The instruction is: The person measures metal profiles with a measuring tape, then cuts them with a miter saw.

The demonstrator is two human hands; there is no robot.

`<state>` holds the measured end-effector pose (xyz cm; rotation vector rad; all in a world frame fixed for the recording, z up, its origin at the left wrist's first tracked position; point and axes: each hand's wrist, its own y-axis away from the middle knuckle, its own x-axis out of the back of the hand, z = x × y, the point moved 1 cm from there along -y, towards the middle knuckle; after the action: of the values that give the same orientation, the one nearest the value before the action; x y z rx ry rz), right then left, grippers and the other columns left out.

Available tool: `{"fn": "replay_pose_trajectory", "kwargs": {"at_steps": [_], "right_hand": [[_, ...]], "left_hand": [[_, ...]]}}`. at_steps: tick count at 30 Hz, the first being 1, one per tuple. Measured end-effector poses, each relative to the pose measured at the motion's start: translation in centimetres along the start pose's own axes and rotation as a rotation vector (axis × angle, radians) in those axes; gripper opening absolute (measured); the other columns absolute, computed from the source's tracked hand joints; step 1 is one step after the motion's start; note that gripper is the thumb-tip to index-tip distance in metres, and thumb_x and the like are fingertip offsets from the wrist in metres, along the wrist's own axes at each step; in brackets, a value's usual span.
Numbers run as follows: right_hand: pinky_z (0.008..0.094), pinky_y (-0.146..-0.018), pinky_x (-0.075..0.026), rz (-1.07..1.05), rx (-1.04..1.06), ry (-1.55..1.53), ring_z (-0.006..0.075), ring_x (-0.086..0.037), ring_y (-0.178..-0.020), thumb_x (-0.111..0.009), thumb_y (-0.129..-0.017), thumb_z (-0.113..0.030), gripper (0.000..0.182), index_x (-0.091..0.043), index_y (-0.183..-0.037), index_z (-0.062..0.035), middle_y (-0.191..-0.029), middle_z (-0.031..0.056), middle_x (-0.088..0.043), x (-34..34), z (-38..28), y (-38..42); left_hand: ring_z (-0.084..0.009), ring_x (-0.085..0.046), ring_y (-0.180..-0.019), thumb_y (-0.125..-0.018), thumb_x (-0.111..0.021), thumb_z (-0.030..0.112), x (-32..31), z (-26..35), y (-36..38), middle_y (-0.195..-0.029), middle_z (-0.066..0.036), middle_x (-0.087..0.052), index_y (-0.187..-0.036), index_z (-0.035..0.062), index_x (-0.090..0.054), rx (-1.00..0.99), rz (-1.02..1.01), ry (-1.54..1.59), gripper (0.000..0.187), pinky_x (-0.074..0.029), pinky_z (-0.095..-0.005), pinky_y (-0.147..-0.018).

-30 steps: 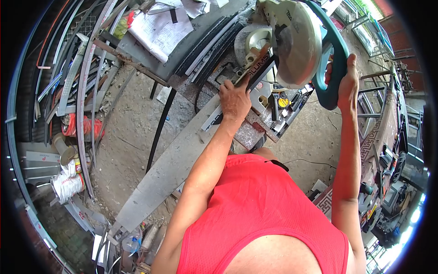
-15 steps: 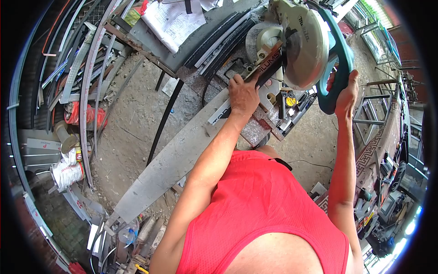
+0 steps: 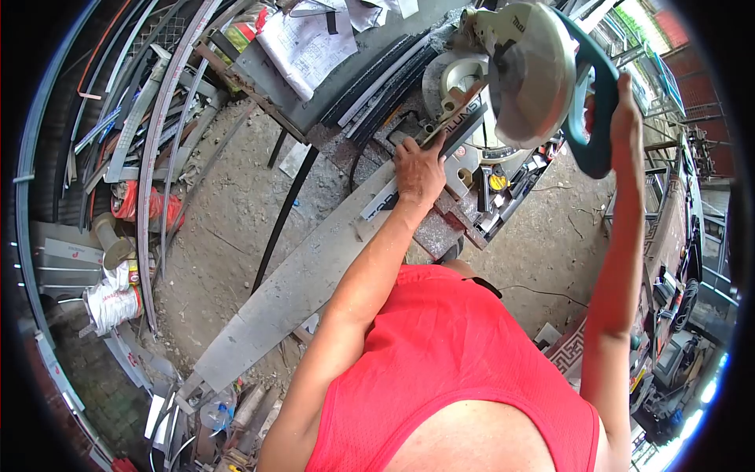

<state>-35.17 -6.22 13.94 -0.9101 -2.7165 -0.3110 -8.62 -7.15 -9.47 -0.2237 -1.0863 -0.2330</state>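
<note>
My left hand (image 3: 420,171) presses on a dark metal profile (image 3: 465,132) lying against the fence of the miter saw, its fingers bent over the piece. The miter saw (image 3: 531,75) has its round pale guard over the saw table, just right of the profile. On the teal saw handle (image 3: 596,102) my right hand (image 3: 625,110) is closed, its fingers partly hidden behind the handle. A yellow tape measure (image 3: 498,182) rests beside the saw base, to the right of my left hand.
A long grey board (image 3: 275,299) runs down to the lower left. Papers (image 3: 311,47) lie on a metal table at the top. Metal strips (image 3: 149,157) and a white wrapped roll (image 3: 114,305) are at the left. Tools and frames crowd the right side.
The saw head and handle have moved up and to the right, with my right hand on the handle. My left hand has stayed nearly in place on the profile.
</note>
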Motion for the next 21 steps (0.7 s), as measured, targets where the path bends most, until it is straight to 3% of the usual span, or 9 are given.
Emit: {"fn": "replay_pose_trajectory", "kwargs": {"at_steps": [9, 12, 15, 21], "right_hand": [[0.0312, -0.056, -0.051, -0.098, -0.017, 0.139, 0.0162, -0.060, -0.058, -0.037, -0.105, -0.060, 0.063, -0.064, -0.096, -0.0033, -0.072, 0.0059, -0.063, 1.6, -5.0, -5.2], [0.0326, -0.060, -0.056, -0.076, -0.022, 0.200, 0.0187, -0.064, -0.060, -0.037, -0.105, -0.059, 0.063, -0.064, -0.101, -0.0021, -0.075, 0.0080, -0.066, 1.6, -6.5, -5.7], [0.0343, -0.069, -0.062, -0.179, -0.060, 0.124, 0.0238, -0.071, -0.070, -0.035, -0.107, -0.055, 0.061, -0.061, -0.110, 0.0000, -0.091, 0.0143, -0.071, 1.4, -8.3, -6.3], [0.0340, -0.072, -0.062, -0.185, -0.061, 0.160, 0.0233, -0.074, -0.076, -0.035, -0.107, -0.054, 0.059, -0.059, -0.115, -0.0006, -0.094, 0.0157, -0.073, 1.9, -8.5, -7.3]], "left_hand": [[-0.0389, -0.052, -0.104, -0.091, -0.071, 0.029, 0.4, -0.1, -0.3, -0.111, -0.022, -0.050, -0.141, 0.0312, -0.059, 0.017, 0.019, -0.001, 0.051, -0.049, -0.0472, -0.087], [-0.0378, -0.053, -0.103, -0.092, -0.071, 0.030, 0.6, 0.1, -0.1, -0.111, -0.022, -0.051, -0.141, 0.0310, -0.058, 0.025, -0.037, -0.013, 0.051, -0.049, -0.0462, -0.087], [-0.0369, -0.053, -0.102, -0.093, -0.070, 0.031, 0.2, 0.0, 0.1, -0.109, -0.022, -0.052, -0.141, 0.0307, -0.058, 0.019, -0.022, -0.010, 0.050, -0.049, -0.0455, -0.087], [-0.0369, -0.054, -0.103, -0.093, -0.070, 0.031, 0.4, 0.1, 0.0, -0.110, -0.022, -0.053, -0.142, 0.0302, -0.058, 0.032, -0.036, -0.015, 0.050, -0.049, -0.0463, -0.087]]}}
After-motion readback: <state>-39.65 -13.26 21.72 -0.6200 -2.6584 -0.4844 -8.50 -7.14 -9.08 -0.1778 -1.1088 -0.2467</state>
